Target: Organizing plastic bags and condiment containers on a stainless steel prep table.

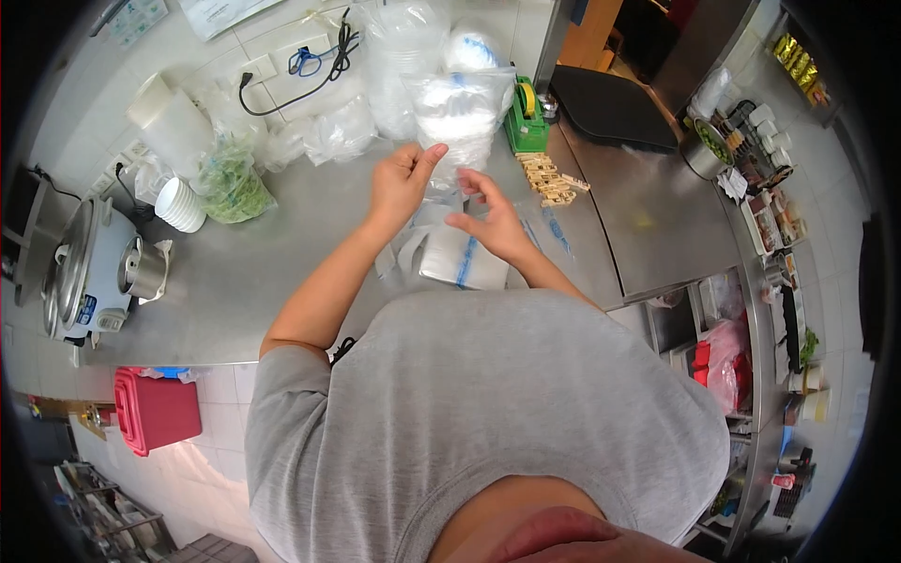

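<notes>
My left hand [405,183] is raised over the steel counter, with its fingers curled and its thumb pointing up and right. Whether thin clear plastic is pinched in it is unclear. My right hand [496,222] hovers beside it, fingers apart, with nothing visible in its grip. Below both hands lies a stack of clear plastic bags [440,260] with a blue printed strip. Just beyond them stands a clear bag of white contents [457,116]. Wooden clothespins [545,179] lie in a row to the right, in front of a green tape dispenser [528,119].
Left on the counter [303,211] are a bag of leafy greens [236,186], stacked white cups [181,204], a steel pot [146,267] and a rice cooker [88,267]. A black cable [303,102] hangs along the back wall. A red bin [158,412] stands on the floor.
</notes>
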A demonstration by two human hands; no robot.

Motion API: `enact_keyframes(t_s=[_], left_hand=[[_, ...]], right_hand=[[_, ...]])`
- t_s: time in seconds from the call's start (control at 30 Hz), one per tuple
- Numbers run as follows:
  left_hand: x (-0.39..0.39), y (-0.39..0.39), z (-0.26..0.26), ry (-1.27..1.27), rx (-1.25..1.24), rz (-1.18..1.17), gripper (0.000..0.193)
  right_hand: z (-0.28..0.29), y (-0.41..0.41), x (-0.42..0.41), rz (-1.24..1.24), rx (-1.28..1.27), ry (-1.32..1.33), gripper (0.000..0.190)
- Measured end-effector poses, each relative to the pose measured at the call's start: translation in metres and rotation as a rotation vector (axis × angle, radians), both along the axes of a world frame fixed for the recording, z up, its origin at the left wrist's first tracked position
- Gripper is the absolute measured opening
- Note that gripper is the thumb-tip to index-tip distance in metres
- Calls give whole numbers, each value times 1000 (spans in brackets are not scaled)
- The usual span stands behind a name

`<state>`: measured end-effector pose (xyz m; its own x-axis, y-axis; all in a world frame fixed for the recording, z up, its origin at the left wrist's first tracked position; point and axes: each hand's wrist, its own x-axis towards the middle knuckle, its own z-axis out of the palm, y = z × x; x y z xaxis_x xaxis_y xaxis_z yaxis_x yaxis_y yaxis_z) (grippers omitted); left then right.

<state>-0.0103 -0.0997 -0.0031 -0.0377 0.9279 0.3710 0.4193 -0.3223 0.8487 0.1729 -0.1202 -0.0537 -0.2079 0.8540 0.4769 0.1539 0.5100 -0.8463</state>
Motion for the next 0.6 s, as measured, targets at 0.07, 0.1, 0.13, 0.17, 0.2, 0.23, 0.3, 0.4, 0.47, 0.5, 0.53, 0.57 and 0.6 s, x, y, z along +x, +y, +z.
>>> enact_keyframes(t_s=[0.07, 0.1, 0.13, 0.17, 0.2, 0.23, 0.3, 0.4, 0.47, 0.5, 0.53, 0.57, 0.6], left_hand=[[5, -6, 10, -18, 22, -63, 45], [6, -7, 17, -184, -29, -159, 42], [6, -8, 20, -351, -79, -254, 40], [2, -6, 19, -354, -77, -248, 40], [-2, -3, 17, -358, -65, -372, 42], [-6, -2, 16, -361, -53, -496, 46], [-11, -6, 25, -379, -83, -533, 46], [-12, -14, 39, -372, -120, -556, 42], [-13, -19, 45, -349, -129, -543, 39], [-15, -20, 47, -280, -225, -509, 34], [-15, -22, 49, -210, -320, -475, 29], [-14, -23, 49, -211, -321, -475, 29], [-10, -25, 50, -233, -255, -438, 24]], right_hand=[[4, 9, 7, 105, -18, -63, 28], [16, 11, 8, 121, -127, 101, 20], [30, 8, 10, 122, -129, 100, 20], [46, 7, 11, 94, 23, 52, 19], [57, 5, 13, 60, 176, 5, 18], [62, 6, 16, 61, 177, 3, 18], [69, 7, 24, 159, 97, -97, 17], [74, 4, 32, 212, -150, -50, 17], [80, 0, 35, 176, -171, -8, 17], [82, -1, 36, 139, -192, 33, 18], [81, 1, 37, 139, -193, 33, 18], [80, 4, 39, 137, -176, 3, 19], [79, 5, 40, 133, -159, -27, 20]])
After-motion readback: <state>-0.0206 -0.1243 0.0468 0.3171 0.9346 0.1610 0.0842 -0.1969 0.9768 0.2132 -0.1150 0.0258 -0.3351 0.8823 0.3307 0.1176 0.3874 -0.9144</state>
